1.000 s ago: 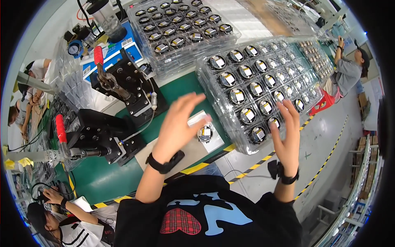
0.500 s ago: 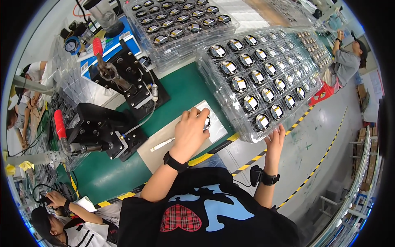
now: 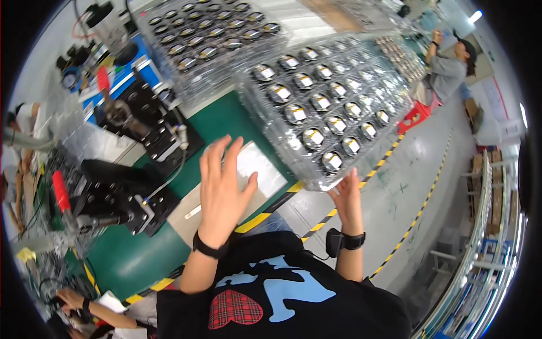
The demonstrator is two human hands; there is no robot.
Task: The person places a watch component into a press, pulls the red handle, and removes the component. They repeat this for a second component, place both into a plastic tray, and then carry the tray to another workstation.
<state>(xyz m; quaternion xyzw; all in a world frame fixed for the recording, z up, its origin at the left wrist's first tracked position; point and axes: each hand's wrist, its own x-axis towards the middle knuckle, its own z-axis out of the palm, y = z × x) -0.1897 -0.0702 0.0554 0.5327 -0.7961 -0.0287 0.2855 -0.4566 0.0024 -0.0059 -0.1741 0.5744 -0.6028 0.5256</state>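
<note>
My left hand [image 3: 221,189] is above the worktop, back upward, fingers stretched and thumb apart. It partly covers a white sheet [image 3: 265,172] and a beige sheet [image 3: 183,223]. A short white stick [image 3: 193,212] lies beside that wrist. My right hand [image 3: 349,200] is at the near corner of a stack of clear plastic trays [image 3: 271,135], fingers extended against its edge; whether they bear weight I cannot tell. Round black-rimmed parts [image 3: 332,162] with pale square centres sit in the top tray's pockets.
Two black toggle clamp fixtures with red handles [image 3: 61,191] stand at left on the green mat [image 3: 135,254]. A second tray stack [image 3: 209,79] is at the back. Yellow-black tape [image 3: 254,221] edges the table. Other people work at far right [image 3: 449,73] and lower left [image 3: 104,316].
My left hand has lifted leftward off the white sheet and spread its fingers. The round part at its fingertips is no longer visible. My right hand stays by the tray corner; the view has shifted.
</note>
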